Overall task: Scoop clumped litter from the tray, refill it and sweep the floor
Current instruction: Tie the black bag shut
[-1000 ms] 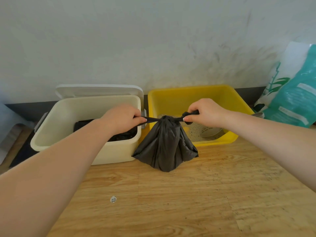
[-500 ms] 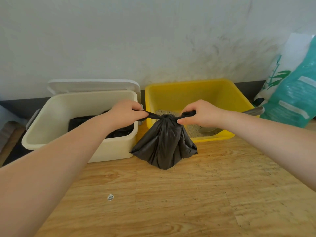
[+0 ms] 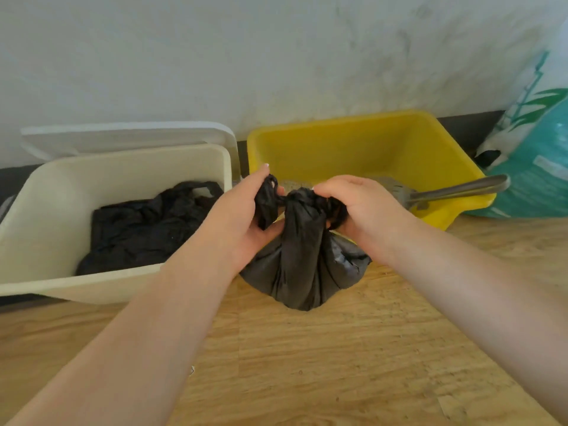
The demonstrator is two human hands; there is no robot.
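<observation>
A small dark grey plastic bag (image 3: 302, 265), bulging at the bottom, rests on the wooden floor in front of the yellow litter tray (image 3: 347, 142). My left hand (image 3: 246, 216) grips one twisted handle of the bag at the knot. My right hand (image 3: 362, 207) grips the other handle on the knot's right side. The two hands are close together over the bag's neck. A metal scoop (image 3: 455, 190) lies in the tray with its handle over the right rim. Grey litter shows behind my hands.
A cream bin (image 3: 129, 161) with its white lid tipped back stands left of the tray, with black bags (image 3: 144, 226) inside. A teal and white litter sack (image 3: 541, 155) leans against the wall at the right. Specks of litter lie on the wooden floor (image 3: 338, 364).
My hands had the handles stretched apart in a taut line; now they have come together at the knot. The view has moved closer to the bag.
</observation>
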